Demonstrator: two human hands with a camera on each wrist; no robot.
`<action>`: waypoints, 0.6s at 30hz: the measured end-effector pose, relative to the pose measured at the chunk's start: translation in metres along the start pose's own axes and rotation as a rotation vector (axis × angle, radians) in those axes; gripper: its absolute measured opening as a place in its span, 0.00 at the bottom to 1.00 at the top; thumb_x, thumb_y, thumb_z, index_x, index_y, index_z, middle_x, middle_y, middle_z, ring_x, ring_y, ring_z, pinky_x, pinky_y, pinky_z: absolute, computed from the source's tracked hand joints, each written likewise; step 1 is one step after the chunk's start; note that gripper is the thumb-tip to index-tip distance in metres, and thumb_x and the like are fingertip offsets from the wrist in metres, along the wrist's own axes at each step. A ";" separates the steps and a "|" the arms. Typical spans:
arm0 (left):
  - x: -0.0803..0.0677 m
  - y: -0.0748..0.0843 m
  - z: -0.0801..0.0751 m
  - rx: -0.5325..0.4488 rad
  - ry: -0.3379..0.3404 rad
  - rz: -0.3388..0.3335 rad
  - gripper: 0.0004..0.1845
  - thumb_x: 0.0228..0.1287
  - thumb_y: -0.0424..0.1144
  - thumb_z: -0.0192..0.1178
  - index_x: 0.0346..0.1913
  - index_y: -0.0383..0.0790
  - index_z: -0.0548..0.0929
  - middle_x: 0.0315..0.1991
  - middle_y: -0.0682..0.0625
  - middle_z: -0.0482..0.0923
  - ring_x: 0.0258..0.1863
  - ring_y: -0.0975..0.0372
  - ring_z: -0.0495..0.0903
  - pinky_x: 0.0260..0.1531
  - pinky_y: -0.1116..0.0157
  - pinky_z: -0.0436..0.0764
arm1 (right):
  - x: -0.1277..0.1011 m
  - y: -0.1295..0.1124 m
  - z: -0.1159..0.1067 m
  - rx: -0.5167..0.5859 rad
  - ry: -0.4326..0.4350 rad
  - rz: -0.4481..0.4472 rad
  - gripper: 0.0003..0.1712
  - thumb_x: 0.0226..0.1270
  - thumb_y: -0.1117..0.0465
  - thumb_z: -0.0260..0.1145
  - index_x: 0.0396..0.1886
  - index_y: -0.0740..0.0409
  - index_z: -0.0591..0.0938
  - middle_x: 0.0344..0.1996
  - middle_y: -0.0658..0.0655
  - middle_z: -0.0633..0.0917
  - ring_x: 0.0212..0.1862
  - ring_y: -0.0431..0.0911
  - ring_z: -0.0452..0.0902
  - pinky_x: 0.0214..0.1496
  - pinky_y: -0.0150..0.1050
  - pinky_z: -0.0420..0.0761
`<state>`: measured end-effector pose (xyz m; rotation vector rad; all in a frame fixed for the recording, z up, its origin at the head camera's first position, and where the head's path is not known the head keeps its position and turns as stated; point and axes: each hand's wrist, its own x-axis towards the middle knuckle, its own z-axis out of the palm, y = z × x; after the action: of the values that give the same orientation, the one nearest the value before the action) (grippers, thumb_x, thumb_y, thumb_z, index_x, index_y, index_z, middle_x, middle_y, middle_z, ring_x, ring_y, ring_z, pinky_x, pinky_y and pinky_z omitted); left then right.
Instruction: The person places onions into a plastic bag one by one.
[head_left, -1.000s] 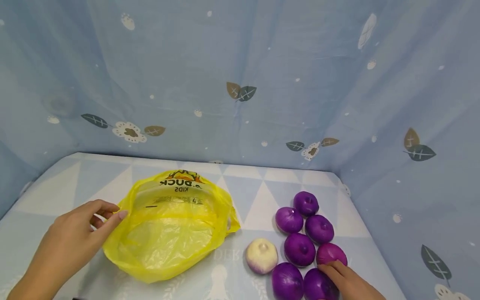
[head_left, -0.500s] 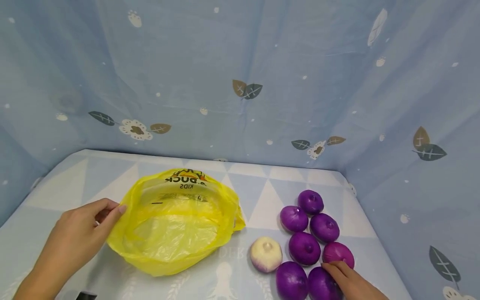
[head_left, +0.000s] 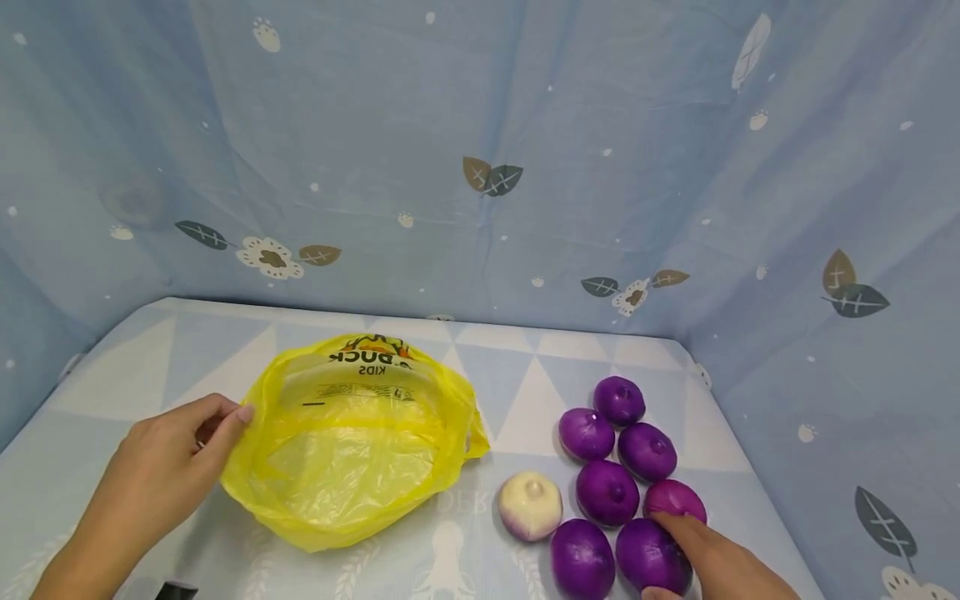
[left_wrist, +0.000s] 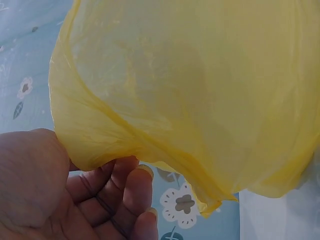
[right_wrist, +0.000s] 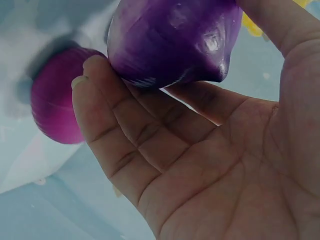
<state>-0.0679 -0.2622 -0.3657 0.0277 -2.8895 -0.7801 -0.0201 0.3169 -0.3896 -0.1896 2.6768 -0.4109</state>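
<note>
A yellow plastic bag (head_left: 345, 492) with dark print lies on the table, its mouth spread wide toward me. My left hand (head_left: 161, 467) pinches the bag's left rim between thumb and forefinger; in the left wrist view the other fingers curl below the thin film. At the lower right, my right hand (head_left: 723, 554) grips a purple onion (head_left: 651, 557), thumb on the near side and fingers on the far side. The right wrist view shows this onion (right_wrist: 172, 40) between thumb and fingers, its pointed end toward the palm. A magenta onion (head_left: 675, 500) sits just beyond the fingertips.
Several more purple onions (head_left: 607, 493) are clustered at the right of the table (head_left: 517, 408). A whitish onion (head_left: 530, 506) sits between them and the bag. A small black object (head_left: 177, 591) shows at the bottom edge. Blue patterned cloth (head_left: 420, 150) hangs behind and at the sides.
The right hand's thumb has come into view around the near onion, which has shifted slightly away from me. The left hand has closed its pinch on the bag's rim. The head view has shifted slightly.
</note>
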 end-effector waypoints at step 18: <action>-0.001 0.004 0.004 -0.039 0.010 -0.021 0.16 0.81 0.50 0.57 0.48 0.39 0.83 0.34 0.53 0.82 0.29 0.61 0.76 0.25 0.66 0.73 | 0.002 -0.050 -0.054 -0.123 0.248 -0.261 0.50 0.60 0.24 0.69 0.73 0.49 0.73 0.60 0.49 0.82 0.51 0.45 0.85 0.45 0.46 0.88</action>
<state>-0.0671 -0.2568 -0.3669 0.0574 -2.8686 -0.8367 -0.0412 0.2830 -0.3279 -0.5638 2.9334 -0.3690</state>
